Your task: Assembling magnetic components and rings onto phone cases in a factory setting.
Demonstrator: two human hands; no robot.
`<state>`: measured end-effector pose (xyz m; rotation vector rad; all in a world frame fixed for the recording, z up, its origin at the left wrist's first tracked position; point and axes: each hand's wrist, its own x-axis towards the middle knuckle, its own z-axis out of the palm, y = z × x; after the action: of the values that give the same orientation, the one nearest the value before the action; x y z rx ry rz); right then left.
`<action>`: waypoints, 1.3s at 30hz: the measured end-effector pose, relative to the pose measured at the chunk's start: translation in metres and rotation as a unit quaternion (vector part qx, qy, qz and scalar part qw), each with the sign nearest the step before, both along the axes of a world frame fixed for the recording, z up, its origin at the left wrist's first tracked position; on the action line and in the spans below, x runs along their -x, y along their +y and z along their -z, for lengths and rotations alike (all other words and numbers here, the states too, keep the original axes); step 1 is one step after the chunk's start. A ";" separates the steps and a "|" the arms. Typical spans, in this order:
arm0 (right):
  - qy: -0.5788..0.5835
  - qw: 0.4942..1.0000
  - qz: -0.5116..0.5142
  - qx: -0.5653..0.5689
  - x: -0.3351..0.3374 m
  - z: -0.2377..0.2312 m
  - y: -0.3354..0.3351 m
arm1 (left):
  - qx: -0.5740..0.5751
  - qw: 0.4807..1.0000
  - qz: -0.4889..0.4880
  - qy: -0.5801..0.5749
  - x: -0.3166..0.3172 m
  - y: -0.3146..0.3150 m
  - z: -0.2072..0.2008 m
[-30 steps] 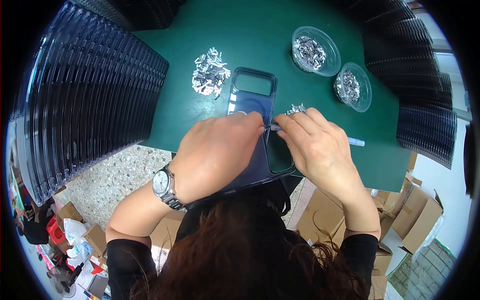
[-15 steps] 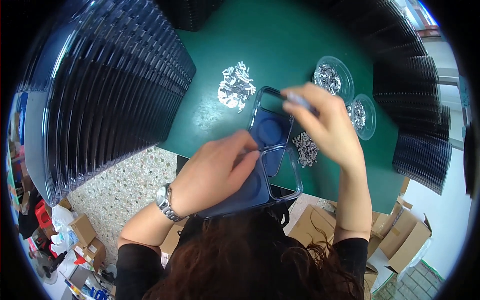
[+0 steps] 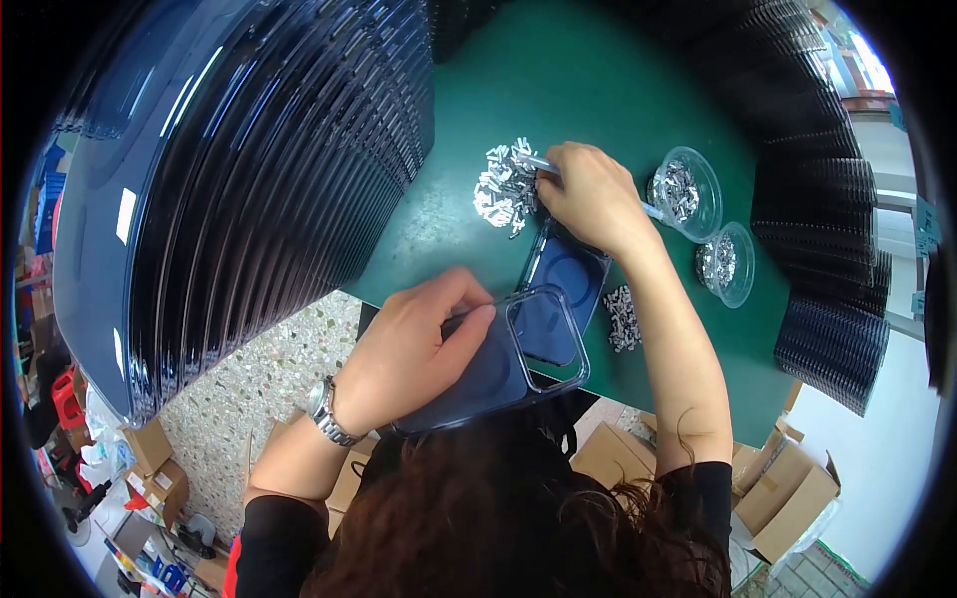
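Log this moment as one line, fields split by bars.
left hand: holding case | right hand: holding pen-like tool, tip at silver pile | second case: on table

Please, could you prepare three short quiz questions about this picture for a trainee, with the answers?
1. True or false: the left hand holds a dark phone case.
2. What lies at the tip of the pen-like tool in the right hand?
3. How many round clear tubs are on the green table: a) one, b) two, c) three?

Key: 1. True. 2. A pile of small silvery pieces. 3. b.
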<state>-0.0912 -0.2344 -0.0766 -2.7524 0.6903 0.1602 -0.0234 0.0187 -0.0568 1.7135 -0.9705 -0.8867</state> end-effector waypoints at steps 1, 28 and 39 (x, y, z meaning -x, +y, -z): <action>-0.007 1.000 -0.003 -0.006 0.001 0.000 -0.001 | 0.006 1.000 -0.003 -0.007 0.000 -0.001 0.001; -0.185 0.953 -0.191 -0.143 0.097 -0.045 0.030 | -0.013 0.987 0.102 -0.123 0.021 -0.049 -0.011; -0.168 0.962 -0.180 -0.117 0.112 -0.056 0.030 | 0.019 0.987 0.123 -0.100 0.024 -0.059 -0.008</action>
<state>-0.2031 -0.2047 -0.0203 -2.5569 0.0728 -0.1403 -0.0478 -0.0405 -0.0493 1.6969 -1.3476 -0.8582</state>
